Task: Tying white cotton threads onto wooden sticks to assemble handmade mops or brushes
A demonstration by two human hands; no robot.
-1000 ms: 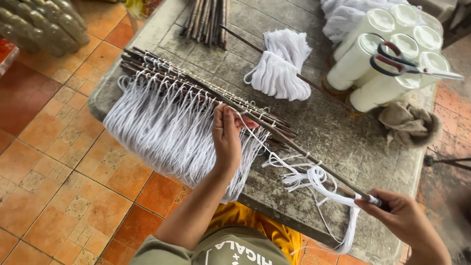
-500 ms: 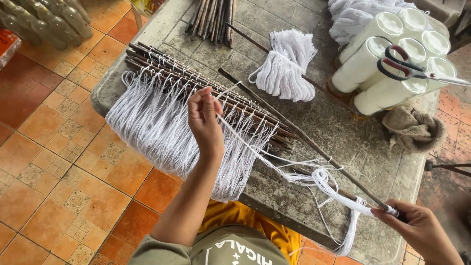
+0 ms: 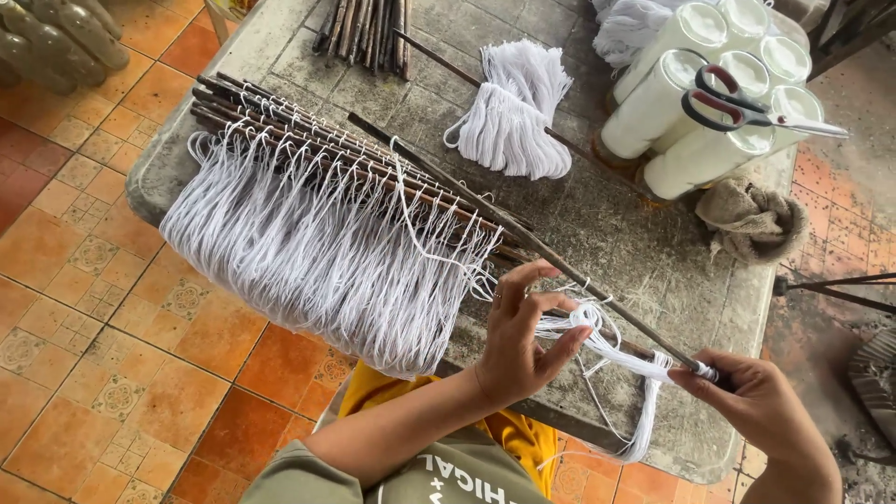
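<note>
Long stick (image 3: 523, 233) runs diagonal; right hand (image 3: 761, 406) clamps its near end, left hand (image 3: 523, 341) pinches white cord loops (image 3: 597, 331) beside the stick.

White cords (image 3: 317, 252) hang in a pale fringe from dark brown sticks (image 3: 308, 140); grey, speckled tabletop (image 3: 616, 233) beneath; floor tiles (image 3: 103, 308) orange and terracotta with faint floral motifs; scissors (image 3: 737, 107) show red handles atop white spools (image 3: 691, 103); olive sleeve (image 3: 420, 471), mustard-yellow cloth (image 3: 518, 434) below
</note>
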